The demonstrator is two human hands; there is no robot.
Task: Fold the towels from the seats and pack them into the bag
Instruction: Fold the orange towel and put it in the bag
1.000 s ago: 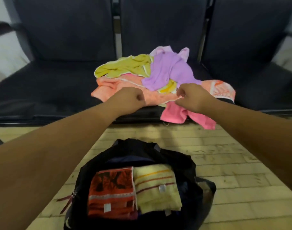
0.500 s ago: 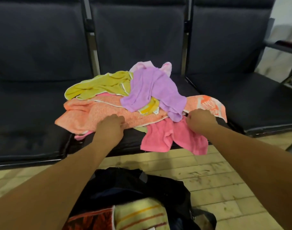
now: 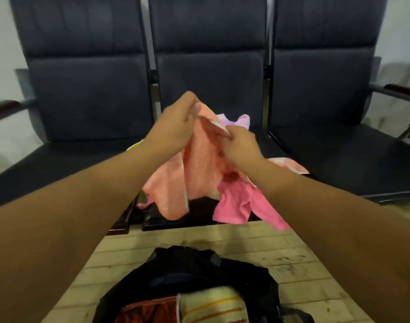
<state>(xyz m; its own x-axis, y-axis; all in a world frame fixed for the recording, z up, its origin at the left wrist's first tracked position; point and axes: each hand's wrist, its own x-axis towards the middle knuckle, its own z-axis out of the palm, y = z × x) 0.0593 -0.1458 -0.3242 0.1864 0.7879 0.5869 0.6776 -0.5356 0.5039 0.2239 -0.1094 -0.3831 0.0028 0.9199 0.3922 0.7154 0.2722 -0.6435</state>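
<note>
A peach-orange towel (image 3: 194,169) hangs in the air above the middle seat. My left hand (image 3: 173,127) grips its top corner, and my right hand (image 3: 240,144) pinches the top edge just beside it. Below lie a bright pink towel (image 3: 243,202) drooping over the seat's front edge, a lilac towel (image 3: 242,118) mostly hidden behind my hands, and a sliver of a yellow-green towel (image 3: 135,146). The black bag (image 3: 199,271) stands open on the floor in front of me, with a folded red-patterned towel (image 3: 150,311) and a folded pale yellow striped towel (image 3: 213,306) inside.
Three dark padded seats (image 3: 87,89) joined in a row fill the background, with armrests at both ends (image 3: 402,89). A patterned orange-and-white towel (image 3: 290,165) lies on the middle seat toward the right. The floor (image 3: 257,243) is pale tile.
Both hands have lifted the peach-orange towel off the pile and drawn together at its top edge. The view has tilted up, so the bag sits lower.
</note>
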